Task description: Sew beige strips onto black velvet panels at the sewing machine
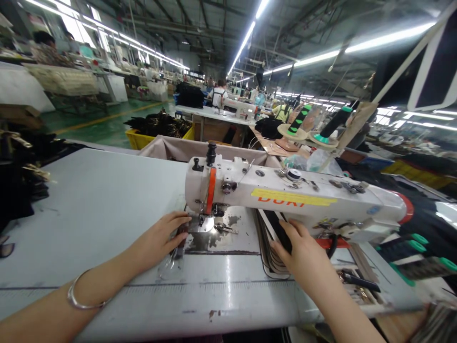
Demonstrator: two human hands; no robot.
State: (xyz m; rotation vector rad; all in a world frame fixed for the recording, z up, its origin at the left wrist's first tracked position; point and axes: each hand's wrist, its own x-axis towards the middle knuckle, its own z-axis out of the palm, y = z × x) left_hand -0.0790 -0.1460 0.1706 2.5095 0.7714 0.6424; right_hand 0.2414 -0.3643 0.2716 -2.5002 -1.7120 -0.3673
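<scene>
A white sewing machine (285,193) with an orange guard and a yellow label stands on a grey table (93,209). My left hand (160,238), a silver bangle on its wrist, lies beside the needle plate (217,233) with fingers curled over a small dark piece (181,240). My right hand (303,250) reaches under the machine arm, its fingers stretched flat on a stack of dark, light-edged strips (273,243). Nothing is gripped in the right hand.
Thread cones (300,119) stand on a rack behind the machine. Green-capped spools (410,245) and small tools (359,281) lie at the right. Dark fabric (17,186) is piled at the left edge. A yellow bin (141,139) and other workstations with people sit farther back.
</scene>
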